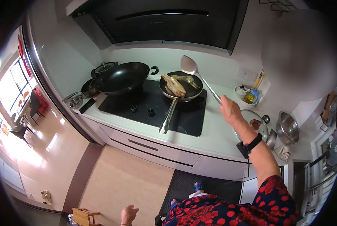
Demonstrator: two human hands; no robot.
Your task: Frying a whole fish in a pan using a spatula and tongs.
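Note:
My right hand grips the handle of a metal wok spatula, whose blade is raised over the back edge of a frying pan. Pieces of pale, partly browned meat lie in the pan, apparently poultry. Flame shows under the pan's right side, and its metal handle points towards me. Low down, away from the counter, my left hand hangs over the floor with its fingers partly curled; nothing is visible in it.
A black wok stands on the left of the cooktop. Right of it lie a glass lid, a steel bowl and a white container with an oil bottle. The range hood hangs above. A wooden stool stands behind, lower left.

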